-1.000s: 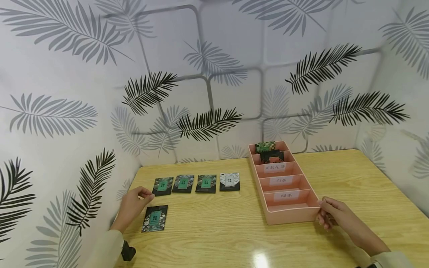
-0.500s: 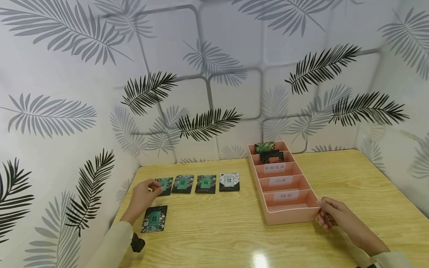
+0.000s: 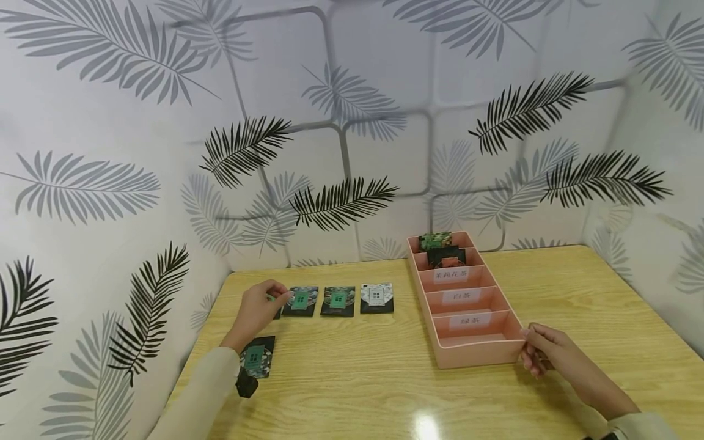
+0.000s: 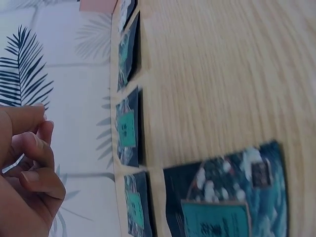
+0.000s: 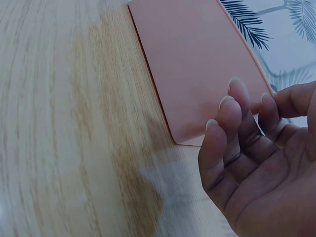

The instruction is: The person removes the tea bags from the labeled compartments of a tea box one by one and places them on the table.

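My left hand [image 3: 257, 308] hovers over the leftmost tea sachet [image 3: 277, 313] of the back row, hiding most of it. Its fingers are loosely bent and hold nothing in the left wrist view. Just right of the fingertips lies a black-and-green sachet [image 3: 300, 303], then a similar one [image 3: 338, 302] and a black-and-white sachet [image 3: 377, 299]. Below my wrist another dark sachet [image 3: 260, 354] with a green label lies partly covered by the sleeve. At the pink divided box [image 3: 481, 354], my right hand [image 3: 552, 354] pinches the near right corner between thumb and forefinger.
The box runs away from me in several compartments. Its far one holds a green sachet [image 3: 436, 241], and the one before it dark sachets [image 3: 447, 256] with a red label. White handwritten labels [image 3: 459, 297] mark the nearer dividers. A leaf-patterned wall covering [image 3: 385, 153] surrounds the wooden table [image 3: 352, 391].
My left hand has moved rightward and slightly back, from left of the row to over its leftmost sachet. The sachets stay in place. My right hand keeps its grip on the box corner.
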A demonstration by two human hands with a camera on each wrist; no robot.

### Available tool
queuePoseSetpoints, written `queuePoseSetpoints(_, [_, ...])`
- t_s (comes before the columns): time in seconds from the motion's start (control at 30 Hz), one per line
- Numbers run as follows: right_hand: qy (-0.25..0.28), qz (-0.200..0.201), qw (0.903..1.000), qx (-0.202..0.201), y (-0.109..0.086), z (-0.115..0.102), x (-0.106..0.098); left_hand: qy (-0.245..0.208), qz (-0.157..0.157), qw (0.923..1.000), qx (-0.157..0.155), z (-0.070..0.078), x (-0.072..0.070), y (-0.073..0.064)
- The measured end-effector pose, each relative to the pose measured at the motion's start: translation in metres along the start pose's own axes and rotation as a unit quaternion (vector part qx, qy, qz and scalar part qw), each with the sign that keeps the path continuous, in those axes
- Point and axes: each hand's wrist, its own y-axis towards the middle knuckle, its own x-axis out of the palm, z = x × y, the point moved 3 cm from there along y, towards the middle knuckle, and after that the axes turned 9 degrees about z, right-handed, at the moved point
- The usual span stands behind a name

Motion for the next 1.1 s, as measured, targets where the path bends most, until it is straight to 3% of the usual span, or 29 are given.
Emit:
queuePoseSetpoints(0.1, [0.004, -0.002, 1.0, 0.002, 0.0, 0.0, 0.0, -0.014, -0.01, 0.9998, 0.007, 0.009, 0.006, 0.003])
queuePoseSetpoints(0.27, [0.004, 0.001, 1.0, 0.0, 0.001, 0.001, 0.0, 0.005, -0.008, 0.9993, 0.035, 0.019, 0.02, 0.01])
queuePoseSetpoints(0.6, [0.007, 0.002, 1.0, 0.001, 0.001, 0.002, 0.0, -0.011, -0.035, 0.9979, 0.053, 0.044, 0.051, 0.027])
queuePoseSetpoints(1.1, [0.014, -0.006, 0.9999, -0.003, 0.002, 0.003, -0.001, -0.029, -0.059, 0.9938, 0.09, 0.089, 0.081, 0.041])
